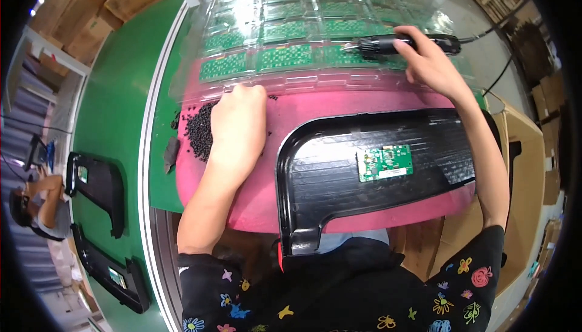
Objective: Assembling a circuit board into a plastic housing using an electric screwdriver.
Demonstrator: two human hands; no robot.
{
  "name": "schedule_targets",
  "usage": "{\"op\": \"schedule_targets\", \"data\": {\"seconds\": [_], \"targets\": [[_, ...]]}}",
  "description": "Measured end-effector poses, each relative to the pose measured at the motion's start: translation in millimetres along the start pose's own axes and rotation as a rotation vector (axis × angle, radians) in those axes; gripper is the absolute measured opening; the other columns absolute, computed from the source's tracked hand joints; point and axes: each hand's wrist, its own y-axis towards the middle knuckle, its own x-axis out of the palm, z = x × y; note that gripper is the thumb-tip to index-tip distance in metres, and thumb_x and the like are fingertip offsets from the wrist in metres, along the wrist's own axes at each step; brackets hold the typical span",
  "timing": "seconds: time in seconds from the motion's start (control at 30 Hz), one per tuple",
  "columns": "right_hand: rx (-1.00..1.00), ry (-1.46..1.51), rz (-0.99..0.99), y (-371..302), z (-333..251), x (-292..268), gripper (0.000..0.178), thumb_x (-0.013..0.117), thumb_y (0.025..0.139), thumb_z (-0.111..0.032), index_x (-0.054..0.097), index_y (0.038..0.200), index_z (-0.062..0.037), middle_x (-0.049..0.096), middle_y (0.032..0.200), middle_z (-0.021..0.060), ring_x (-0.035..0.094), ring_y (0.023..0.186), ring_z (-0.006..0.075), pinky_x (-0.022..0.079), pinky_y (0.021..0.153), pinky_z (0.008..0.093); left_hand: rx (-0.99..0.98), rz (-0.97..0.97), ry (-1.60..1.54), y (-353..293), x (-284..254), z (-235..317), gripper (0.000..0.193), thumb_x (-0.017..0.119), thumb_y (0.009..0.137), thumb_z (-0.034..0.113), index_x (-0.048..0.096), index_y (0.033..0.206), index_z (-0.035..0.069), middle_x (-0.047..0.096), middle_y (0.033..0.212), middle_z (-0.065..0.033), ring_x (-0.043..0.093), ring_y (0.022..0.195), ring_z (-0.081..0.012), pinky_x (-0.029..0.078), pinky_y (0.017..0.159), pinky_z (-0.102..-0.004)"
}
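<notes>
My right hand (pixel 431 65) grips a black electric screwdriver (pixel 385 46) above the far side of the work surface, its tip pointing left over the circuit boards in the clear tray. My left hand (pixel 241 120) is closed at the right edge of a pile of small black screws (pixel 200 130); its fingertips are hidden beneath it, so what they hold cannot be made out. In front of me lies a glossy black plastic panel (pixel 321 168) with a curved rim. A green circuit board (pixel 384 163) rests on it.
Clear plastic trays (pixel 291 78) of green boards cover the far side. A pink mat (pixel 254 207) lies under the panel. On the green conveyor (pixel 100 132) to the left sit two black panels (pixel 106 189). A cardboard box (pixel 526 211) stands right. Another person (pixel 51 207) sits far left.
</notes>
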Motion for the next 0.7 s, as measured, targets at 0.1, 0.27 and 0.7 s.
{"op": "schedule_targets", "data": {"seconds": [0.1,0.27,0.7], "targets": [[-0.148,-0.245,0.126,28,25,5,0.045,0.054,0.097,-0.043,0.056,0.117,-0.0017,0.063,0.074,0.0105,0.062,0.061,0.0140,0.050,0.063,0.0321,0.026,-0.002,0.034,3,-2,-1,0.010,0.055,0.084,0.003,0.064,0.082,-0.001,0.066,0.086,-0.0237,0.069,0.081,-0.0384,0.057,0.069,-0.0461],[-0.213,0.343,0.314,-4,1,17,0.030,0.059,0.097,-0.032,0.053,0.114,-0.0080,0.063,0.093,0.0049,0.063,0.092,0.0118,0.047,0.071,0.0251,0.011,0.022,-0.056,4,11,-15,0.012,0.051,0.085,0.001,0.061,0.079,-0.003,0.064,0.080,-0.0264,0.067,0.078,-0.0433,0.056,0.068,-0.0498],[-0.257,1.231,0.227,-81,-46,33,0.026,0.056,0.096,-0.025,0.051,0.113,-0.0061,0.046,0.078,-0.0033,0.048,0.069,0.0091,0.049,0.082,0.0323,0.176,-0.026,-0.923,6,-29,28,0.017,0.072,0.076,-0.001,0.072,0.092,-0.003,0.072,0.080,-0.0145,0.070,0.070,-0.0176,0.055,0.067,-0.0280]]}}
